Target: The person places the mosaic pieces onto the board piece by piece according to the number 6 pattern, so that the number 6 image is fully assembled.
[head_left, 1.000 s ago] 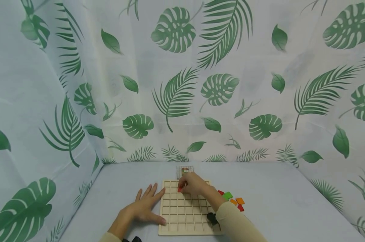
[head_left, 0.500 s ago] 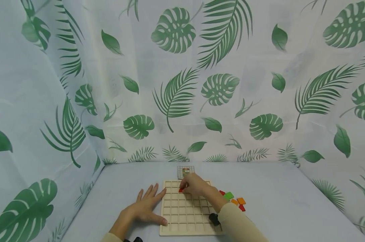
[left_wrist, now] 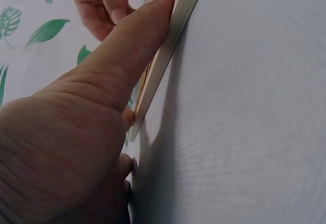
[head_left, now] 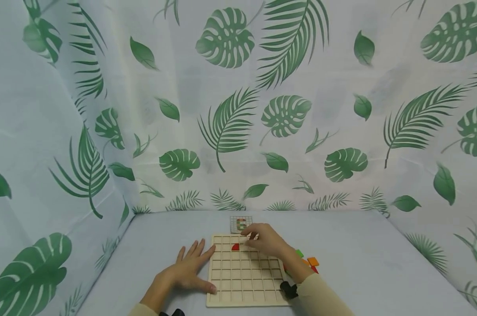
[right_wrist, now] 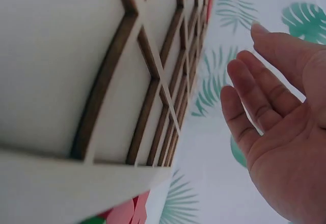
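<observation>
A red tile (head_left: 235, 247) with one rounded corner lies in a cell near the far side of a wooden grid board (head_left: 222, 298). Just right of that tile, over the board, my right hand (head_left: 267, 241) is raised with fingers loosely bent; in the right wrist view its fingers (right_wrist: 257, 89) hold nothing. My left hand (head_left: 188, 271) lies spread at the board's left side, thumb and index fingertip on the frame. From the left wrist, the thumb (left_wrist: 127, 46) stretches along the board's edge (left_wrist: 168, 56).
Beyond the board lies a small gridded pattern card (head_left: 234, 224), partly overlapped by the right hand. Right of the board are loose tiles, among them an orange tile (head_left: 313, 261) and a green tile (head_left: 299, 253); the right forearm hides some. Leaf-print cloth (head_left: 222, 131) encloses the table.
My right hand has let go of the red tile, which stays in its cell, and has moved slightly right. My left hand has stayed at the board's edge.
</observation>
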Available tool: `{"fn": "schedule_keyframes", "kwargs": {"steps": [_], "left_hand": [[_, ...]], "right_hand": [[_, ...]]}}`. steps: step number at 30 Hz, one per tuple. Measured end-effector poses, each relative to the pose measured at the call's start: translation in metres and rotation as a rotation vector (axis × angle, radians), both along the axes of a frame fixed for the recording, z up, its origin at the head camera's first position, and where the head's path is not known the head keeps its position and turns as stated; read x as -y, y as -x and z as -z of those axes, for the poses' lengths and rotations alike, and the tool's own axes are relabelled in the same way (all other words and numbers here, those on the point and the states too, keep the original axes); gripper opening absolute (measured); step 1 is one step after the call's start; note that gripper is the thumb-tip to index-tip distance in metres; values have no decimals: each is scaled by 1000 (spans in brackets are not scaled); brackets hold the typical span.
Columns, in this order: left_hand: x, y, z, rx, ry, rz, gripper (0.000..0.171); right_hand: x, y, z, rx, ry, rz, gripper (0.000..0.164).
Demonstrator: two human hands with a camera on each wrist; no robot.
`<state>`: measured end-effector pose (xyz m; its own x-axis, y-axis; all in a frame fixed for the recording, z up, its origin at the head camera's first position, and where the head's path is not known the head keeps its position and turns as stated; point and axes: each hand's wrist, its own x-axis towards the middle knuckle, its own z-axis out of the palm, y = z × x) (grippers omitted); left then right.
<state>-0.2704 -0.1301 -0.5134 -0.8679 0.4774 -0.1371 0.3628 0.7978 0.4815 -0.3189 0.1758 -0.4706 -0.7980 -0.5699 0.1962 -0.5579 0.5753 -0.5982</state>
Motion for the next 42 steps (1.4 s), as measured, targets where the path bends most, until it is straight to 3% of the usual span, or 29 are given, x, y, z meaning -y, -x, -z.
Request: {"fn": "schedule_keyframes", "kwargs": {"steps": [9,16,28,42], "left_hand": [[-4,1,-3,-11,0,24,124],[-1,1,2,8,28,-18,126],[1,0,1,7,10,-19,125],[0,-3,-1,5,-1,-10,123]], "right_hand": [[-35,-14,-6,49,104,123,35],[-52,-15,-15,20,103,163,32],[-94,-13,-24,-5,87,239,31],[-146,-16,-22,132,73,353,34]]}}
